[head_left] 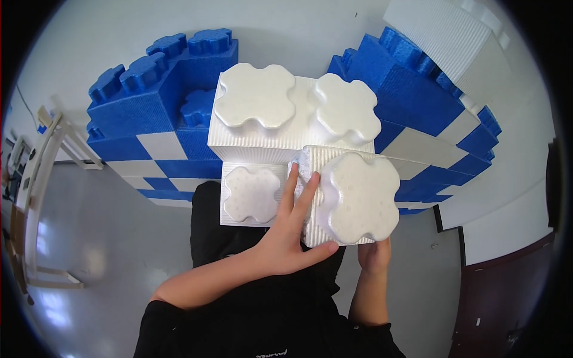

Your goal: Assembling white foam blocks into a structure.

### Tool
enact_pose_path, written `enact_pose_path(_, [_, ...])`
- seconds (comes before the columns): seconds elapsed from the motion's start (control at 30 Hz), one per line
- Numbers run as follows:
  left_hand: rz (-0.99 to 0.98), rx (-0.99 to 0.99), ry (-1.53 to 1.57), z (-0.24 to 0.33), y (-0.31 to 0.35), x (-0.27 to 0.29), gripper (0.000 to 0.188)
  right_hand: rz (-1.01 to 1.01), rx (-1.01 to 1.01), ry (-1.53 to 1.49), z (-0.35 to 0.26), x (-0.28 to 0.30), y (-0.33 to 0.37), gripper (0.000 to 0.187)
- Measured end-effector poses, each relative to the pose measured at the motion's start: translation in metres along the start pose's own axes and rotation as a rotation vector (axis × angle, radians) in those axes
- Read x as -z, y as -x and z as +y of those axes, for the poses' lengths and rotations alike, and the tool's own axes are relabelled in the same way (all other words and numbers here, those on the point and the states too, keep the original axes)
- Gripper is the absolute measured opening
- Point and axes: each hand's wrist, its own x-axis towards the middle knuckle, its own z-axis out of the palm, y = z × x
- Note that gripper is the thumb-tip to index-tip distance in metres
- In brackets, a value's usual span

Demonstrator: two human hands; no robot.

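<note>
A small white foam building block with one clover-shaped stud is between my two hands, close in front of me. My left hand lies along its left side, fingers stretched forward and thumb at the near edge. At the block's near right corner, my right hand grips from below; its fingers are mostly hidden. Left of the small block is a white block with a stud on top. Beyond them a larger white block carries two studs. Whether the small block rests on the white surface beneath cannot be seen.
Stacked blue and white blocks form walls at the left and right. A large white block tops the right wall. A pale wooden table stands far left on the grey floor. A dark red door is lower right.
</note>
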Motion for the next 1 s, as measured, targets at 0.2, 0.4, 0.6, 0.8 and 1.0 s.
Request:
enact_pose_path(0.2, [0.025, 0.049, 0.003, -0.011, 0.002, -0.008, 0.117, -0.002, -0.045, -0.113, 0.009, -0.003, -0.001, 0.064])
enact_pose_path(0.4, [0.015, 0.114, 0.023, -0.034, 0.008, -0.012, 0.12, 0.029, 0.005, 0.012, 0.043, 0.017, -0.003, 0.063])
enact_pose_path(0.6, [0.025, 0.096, 0.015, -0.041, 0.013, -0.011, 0.119, 0.018, 0.024, 0.004, 0.051, 0.018, -0.004, 0.061])
enact_pose_path(0.8, [0.042, 0.114, 0.094, -0.051, 0.025, -0.017, 0.124, 0.057, 0.034, 0.062, 0.056, 0.016, 0.0, 0.063])
enact_pose_path(1.0, [0.01, 0.127, 0.085, -0.052, 0.023, -0.023, 0.123, 0.09, 0.073, 0.001, 0.069, 0.006, 0.003, 0.064])
